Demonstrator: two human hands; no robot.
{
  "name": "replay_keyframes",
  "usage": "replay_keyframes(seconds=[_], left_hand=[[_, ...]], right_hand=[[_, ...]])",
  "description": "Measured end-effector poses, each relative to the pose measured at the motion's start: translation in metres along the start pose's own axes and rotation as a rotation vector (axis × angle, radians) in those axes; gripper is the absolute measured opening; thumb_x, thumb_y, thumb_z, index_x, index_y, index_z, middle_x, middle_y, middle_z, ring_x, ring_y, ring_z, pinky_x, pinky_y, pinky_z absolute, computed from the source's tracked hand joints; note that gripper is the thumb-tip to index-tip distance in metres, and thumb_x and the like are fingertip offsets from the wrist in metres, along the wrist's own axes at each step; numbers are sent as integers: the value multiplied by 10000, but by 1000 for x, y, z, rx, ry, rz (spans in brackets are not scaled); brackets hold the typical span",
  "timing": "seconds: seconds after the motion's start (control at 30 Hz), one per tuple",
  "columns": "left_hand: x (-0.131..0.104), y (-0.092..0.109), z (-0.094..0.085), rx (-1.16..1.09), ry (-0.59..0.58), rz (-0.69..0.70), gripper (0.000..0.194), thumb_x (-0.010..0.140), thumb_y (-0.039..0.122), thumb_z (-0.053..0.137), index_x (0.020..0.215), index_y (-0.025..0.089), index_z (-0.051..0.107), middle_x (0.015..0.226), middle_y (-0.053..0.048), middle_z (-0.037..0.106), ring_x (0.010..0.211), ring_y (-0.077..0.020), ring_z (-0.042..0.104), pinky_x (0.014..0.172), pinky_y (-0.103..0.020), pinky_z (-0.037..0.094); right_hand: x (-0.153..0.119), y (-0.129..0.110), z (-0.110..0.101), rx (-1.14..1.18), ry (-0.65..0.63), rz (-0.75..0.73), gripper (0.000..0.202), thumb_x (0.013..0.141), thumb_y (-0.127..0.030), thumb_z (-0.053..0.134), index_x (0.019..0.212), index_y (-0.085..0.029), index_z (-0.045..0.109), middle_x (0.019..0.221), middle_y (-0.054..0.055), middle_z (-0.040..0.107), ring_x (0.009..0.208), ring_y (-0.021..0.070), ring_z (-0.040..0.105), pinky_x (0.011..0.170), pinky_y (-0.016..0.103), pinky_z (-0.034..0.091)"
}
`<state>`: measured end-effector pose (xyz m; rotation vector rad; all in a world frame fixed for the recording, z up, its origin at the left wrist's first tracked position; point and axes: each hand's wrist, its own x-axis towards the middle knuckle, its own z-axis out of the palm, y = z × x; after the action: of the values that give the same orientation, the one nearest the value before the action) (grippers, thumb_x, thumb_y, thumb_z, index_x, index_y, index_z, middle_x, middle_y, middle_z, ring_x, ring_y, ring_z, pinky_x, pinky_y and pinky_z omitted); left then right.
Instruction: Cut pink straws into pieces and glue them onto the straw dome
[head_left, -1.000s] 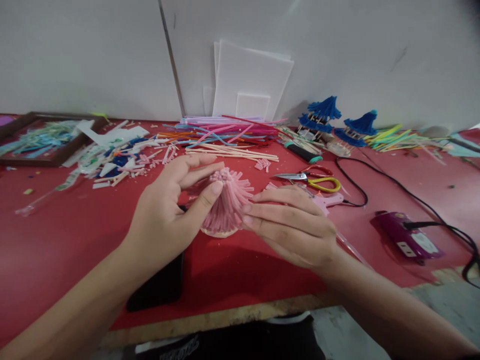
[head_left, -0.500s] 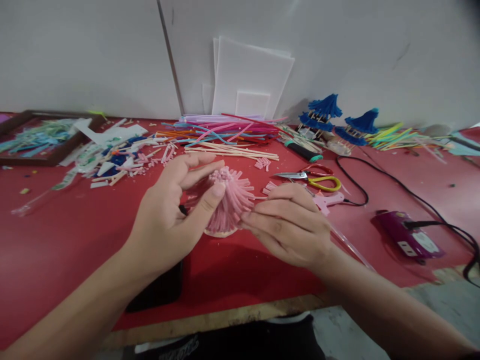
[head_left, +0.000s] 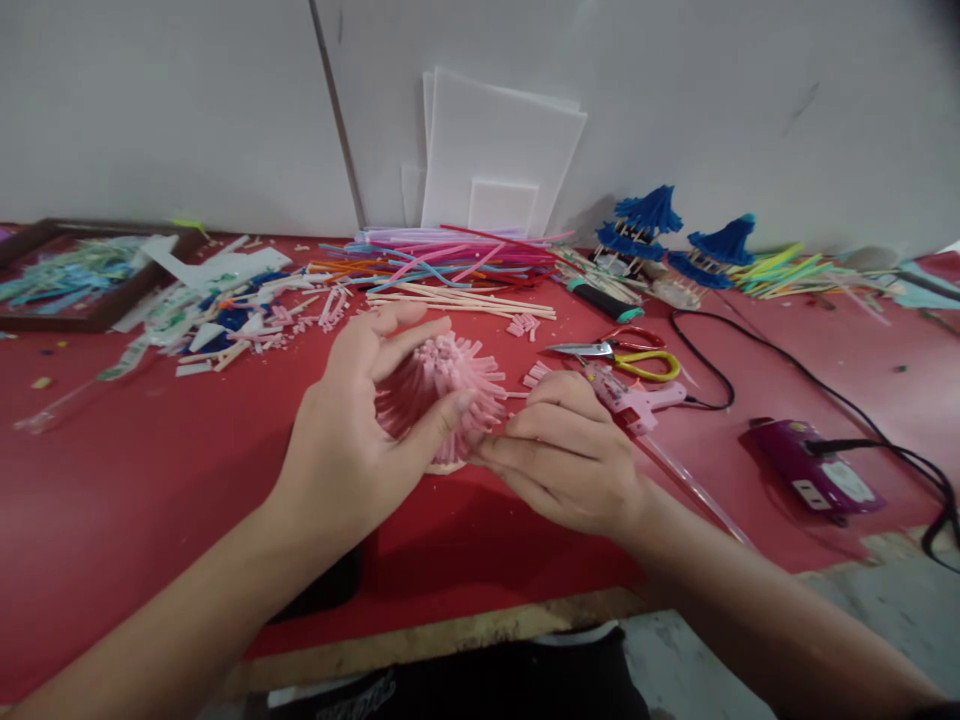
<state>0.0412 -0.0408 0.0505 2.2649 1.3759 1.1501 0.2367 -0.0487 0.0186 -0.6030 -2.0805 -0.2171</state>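
A cone-shaped piece made of many pink strips (head_left: pixel 442 385) stands on the red table between my hands, with a pale base edge showing below. My left hand (head_left: pixel 367 420) curves round its left side, fingers behind the top and thumb across the front, holding it. My right hand (head_left: pixel 562 450) is at its lower right, fingertips pinched together at the strip ends; whether a strip is between them is hard to see. Short pink pieces (head_left: pixel 523 326) lie behind. Just beyond my right hand is a pink glue gun (head_left: pixel 641 405) with a clear stick.
Scissors (head_left: pixel 637 357), a green-and-black handled tool (head_left: pixel 606 302) and a purple power box (head_left: pixel 817 470) with cables are on the right. Blue roof-like models (head_left: pixel 649 220) stand behind. Colourful strips, scraps and a brown frame (head_left: pixel 97 318) lie back and left. A dark object is under my left wrist.
My left thumb has moved right and down across the front of the pink cone, uncovering more of its top. My right hand has shifted slightly left, showing more of the glue gun.
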Motion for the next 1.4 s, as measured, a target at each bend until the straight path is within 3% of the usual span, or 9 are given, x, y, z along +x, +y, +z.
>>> replay_keyframes(seconds=[0.33, 0.53, 0.77, 1.03, 1.4], left_hand=[[2, 4, 2, -13, 15, -5, 377, 857, 288, 571, 1223, 200, 543, 1308, -91, 590, 1190, -280, 617, 927, -364, 591], [0, 4, 1, -9, 18, -43, 358, 855, 300, 575, 1208, 254, 540, 1315, -55, 590, 1229, -299, 583, 932, -415, 588], [2, 7, 3, 4, 12, -82, 353, 839, 314, 552, 1187, 256, 551, 1325, -49, 584, 1234, -319, 575, 918, -444, 595], [2, 7, 2, 0, 2, -62, 341, 854, 283, 536, 1194, 262, 546, 1329, -31, 590, 1233, -292, 584, 951, -416, 581], [3, 6, 3, 24, -1, -62, 333, 874, 388, 565, 1183, 265, 541, 1323, -35, 603, 1226, -297, 589, 916, -410, 590]], right_hand=[[-8, 12, 4, -14, 24, 26, 73, 875, -248, 660, 915, -226, 718, 818, 18, 656, 799, 138, 525, 735, 315, 464], [-4, 6, 2, -102, 58, 45, 75, 830, -177, 705, 808, -249, 706, 792, -10, 652, 807, 143, 492, 742, 309, 424], [-4, 8, 2, -120, 91, -6, 95, 782, -203, 755, 839, -265, 711, 802, -1, 634, 828, 156, 492, 750, 311, 430], [-8, 32, 5, 37, 1, 22, 51, 824, -312, 706, 846, -343, 740, 1198, 22, 549, 1189, 229, 444, 1007, 462, 390], [-4, 36, 8, 145, -56, 21, 97, 871, -336, 625, 902, -314, 714, 1224, 38, 524, 1181, 232, 496, 1046, 525, 347]])
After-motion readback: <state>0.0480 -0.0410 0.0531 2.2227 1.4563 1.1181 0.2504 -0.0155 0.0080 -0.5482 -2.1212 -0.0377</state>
